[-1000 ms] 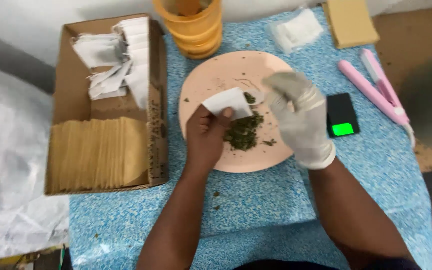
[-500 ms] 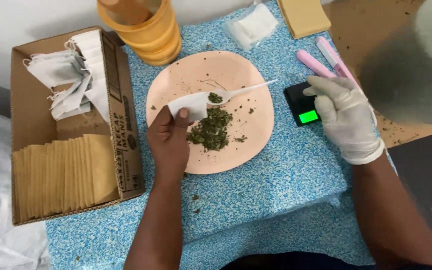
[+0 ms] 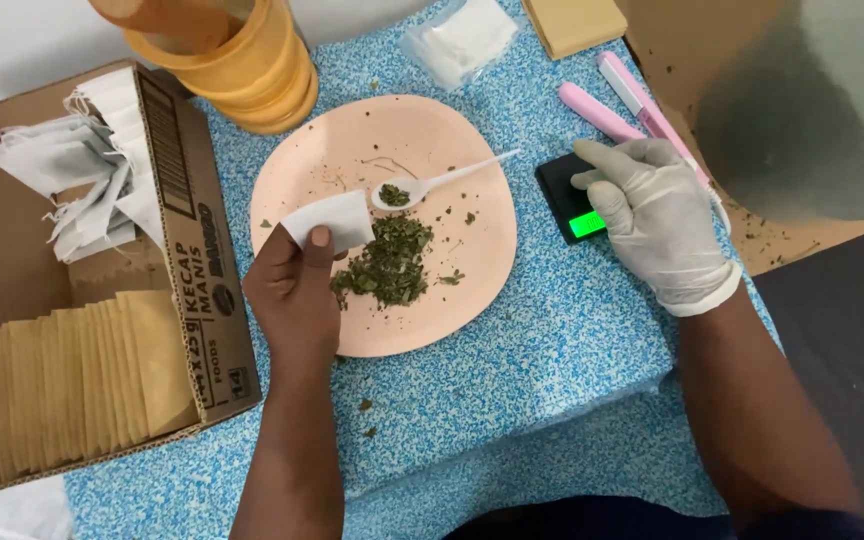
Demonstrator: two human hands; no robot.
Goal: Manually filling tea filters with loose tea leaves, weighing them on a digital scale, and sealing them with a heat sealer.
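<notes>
- The bare left hand [image 3: 292, 290] pinches a small white paper bag [image 3: 330, 220] between thumb and fingers, holding it over the near-left edge of a pink plate [image 3: 472, 270].
- The gloved right hand [image 3: 657, 220], well apart from the left, rests loosely open with its fingers on a small black scale [image 3: 564, 195] just right of the plate.
- A heap of dried green leaves [image 3: 390, 262] lies on the plate.
- Behind it, a white spoon [image 3: 442, 180] holds some leaves.
- A cardboard box [image 3: 202, 290] of paper envelopes stands at the left.
- Stacked orange containers [image 3: 252, 70] stand farthest back.
</notes>
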